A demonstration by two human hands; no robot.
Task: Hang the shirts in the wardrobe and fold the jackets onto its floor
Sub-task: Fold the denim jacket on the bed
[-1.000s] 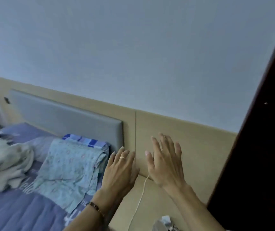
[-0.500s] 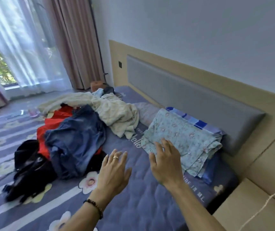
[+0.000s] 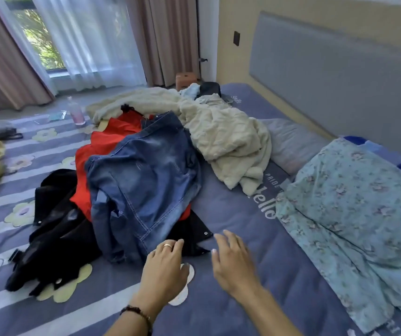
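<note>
denim jacket [image 3: 143,180] crumpled atop red garment [image 3: 104,141]; black jacket [image 3: 53,229] heaped beneath, on bed

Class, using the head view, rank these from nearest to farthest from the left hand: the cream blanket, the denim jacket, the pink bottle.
From the left hand:
1. Denim jacket, just ahead on the pile.
2. Cream blanket, mid-bed, ahead and right.
3. Pink bottle, far left, beyond the bed.

Faded denim jacket [image 3: 143,180] on a glossy black jacket [image 3: 56,238]; fluffy cream blanket [image 3: 223,137]; quilted matt bedspread [image 3: 238,209].
</note>
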